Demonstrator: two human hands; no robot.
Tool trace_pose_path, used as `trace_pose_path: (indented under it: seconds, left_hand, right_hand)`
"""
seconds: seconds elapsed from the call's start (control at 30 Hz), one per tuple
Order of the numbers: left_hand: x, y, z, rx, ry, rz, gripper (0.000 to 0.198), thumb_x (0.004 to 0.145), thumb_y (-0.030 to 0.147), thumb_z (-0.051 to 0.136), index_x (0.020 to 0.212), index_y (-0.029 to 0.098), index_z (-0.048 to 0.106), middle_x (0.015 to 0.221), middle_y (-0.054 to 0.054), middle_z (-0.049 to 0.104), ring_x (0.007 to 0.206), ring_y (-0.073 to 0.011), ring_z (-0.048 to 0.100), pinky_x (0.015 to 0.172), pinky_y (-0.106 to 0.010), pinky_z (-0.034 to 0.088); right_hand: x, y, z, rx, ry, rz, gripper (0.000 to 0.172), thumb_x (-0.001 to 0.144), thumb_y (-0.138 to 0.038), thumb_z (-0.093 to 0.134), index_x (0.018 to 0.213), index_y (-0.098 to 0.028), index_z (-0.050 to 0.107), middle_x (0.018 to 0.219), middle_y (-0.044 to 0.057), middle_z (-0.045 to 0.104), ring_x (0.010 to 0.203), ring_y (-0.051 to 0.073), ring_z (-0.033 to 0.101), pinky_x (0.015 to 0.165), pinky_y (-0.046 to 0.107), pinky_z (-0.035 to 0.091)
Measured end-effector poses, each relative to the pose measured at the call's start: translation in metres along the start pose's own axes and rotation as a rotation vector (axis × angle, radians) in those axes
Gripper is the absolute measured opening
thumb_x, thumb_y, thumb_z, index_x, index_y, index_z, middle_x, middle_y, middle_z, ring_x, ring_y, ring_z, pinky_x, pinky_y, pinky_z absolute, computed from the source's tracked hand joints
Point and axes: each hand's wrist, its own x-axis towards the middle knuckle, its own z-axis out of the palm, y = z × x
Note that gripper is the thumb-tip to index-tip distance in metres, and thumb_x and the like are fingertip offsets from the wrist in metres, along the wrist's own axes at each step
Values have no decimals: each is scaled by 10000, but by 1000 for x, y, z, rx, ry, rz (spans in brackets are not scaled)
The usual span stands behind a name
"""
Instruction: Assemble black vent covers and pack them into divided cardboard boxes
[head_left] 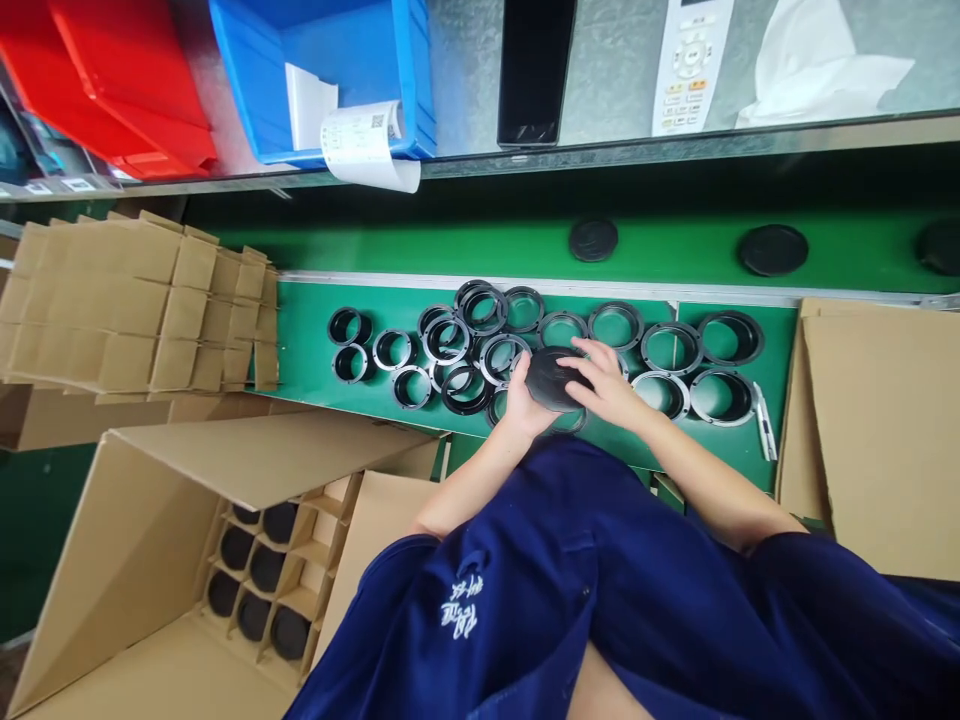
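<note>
A round black lid (551, 380) is held above the green bench, its flat dark face up; what lies beneath it is hidden. My left hand (525, 408) grips it from the left side, with the thumb along the edge. From the right, my right hand (611, 388) has its fingers curled over the lid's top and rim. Around and under both hands stand several black metal rings (446, 340) with flanges, some stacked or overlapping. More flanged rings (671, 348) are grouped to the right of my right hand.
Black lids (772, 250) lie on the back green strip. An open carton (225, 470) at lower left holds black round pieces in cardboard dividers. Folded dividers (135, 300) stand left, flat cardboard (885, 420) right. A pen-like tool (765, 425) lies by the rings. The shelf (465, 90) overhangs the back.
</note>
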Motion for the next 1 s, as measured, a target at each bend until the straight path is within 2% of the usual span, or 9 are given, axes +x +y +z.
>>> trace_pose_path:
  seconds: [0.1, 0.23, 0.33, 0.57, 0.67, 0.77, 0.83, 0.9, 1.0]
  left_hand:
    - [0, 2, 9, 18, -37, 61, 528, 1021, 564, 438, 1138, 133, 720, 1025, -114, 777, 1010, -250, 717, 998, -405, 539]
    - [1, 6, 15, 146, -37, 53, 490, 1008, 560, 463, 1033, 148, 727, 884, -107, 759, 936, -280, 736, 987, -506, 544]
    - [4, 7, 17, 207, -66, 39, 494, 998, 574, 469, 1033, 153, 724, 916, -123, 762, 945, -305, 741, 981, -547, 538]
    - [17, 14, 22, 241, -97, 7, 604, 978, 639, 452, 1139, 119, 714, 1057, -187, 762, 1054, -333, 725, 988, -538, 536]
    - [23, 11, 19, 176, -61, 11, 551, 992, 616, 459, 1060, 141, 730, 1025, -143, 771, 1114, -306, 711, 1071, -492, 505]
    - [30, 2, 14, 157, 20, -31, 504, 1000, 574, 476, 1017, 143, 736, 1056, -135, 774, 1203, -303, 675, 1143, -452, 457]
    - [34, -4, 12, 179, 35, -70, 504, 997, 572, 487, 1037, 135, 735, 1127, -157, 762, 1257, -310, 644, 1162, -439, 438]
    - [38, -7, 11, 200, 33, -89, 521, 1000, 597, 467, 1101, 154, 721, 1216, -159, 735, 1305, -308, 614, 1169, -453, 426]
    - [42, -3, 7, 277, 95, -86, 551, 969, 669, 482, 1290, 249, 638, 1349, -143, 670, 1387, -318, 549, 1161, -569, 399]
  right_hand:
    - [7, 3, -9, 33, 53, 23, 505, 1050, -559, 410, 1364, -266, 675, 1591, 109, 407, 1459, 349, 311, 1212, 617, 321]
    - [15, 4, -9, 108, 57, 34, 562, 1059, -586, 341, 1219, -252, 763, 1524, 107, 500, 1435, 343, 345, 1212, 617, 321]
    - [20, 3, -13, 188, 53, 89, 647, 1056, -630, 272, 1164, -254, 787, 1477, 101, 552, 1407, 333, 390, 1202, 609, 346]
    - [17, -3, -33, 278, 197, 185, 637, 1080, -575, 190, 1354, -292, 690, 1487, 84, 557, 1418, 298, 441, 1213, 582, 342]
    - [8, -6, -23, 101, 52, 43, 671, 1029, -668, 337, 1511, -253, 550, 1591, 122, 442, 1508, 353, 307, 1238, 630, 258]
    - [-1, -4, -6, -24, -144, 12, 908, 910, -730, 567, 1614, -186, 383, 1674, 190, 267, 1549, 421, 182, 1243, 668, 187]
    - [-2, 2, 3, -30, -205, 94, 1062, 843, -739, 653, 1664, -201, 248, 1676, 215, 218, 1533, 445, 203, 1211, 675, 248]
    - [3, 17, 7, 0, -236, 155, 1137, 789, -729, 710, 1677, -250, 186, 1633, 206, 279, 1478, 433, 310, 1167, 636, 346]
    - [19, 56, 7, -70, -87, 275, 1128, 740, -703, 746, 1650, -231, 275, 1551, 213, 353, 1392, 438, 389, 1138, 629, 371]
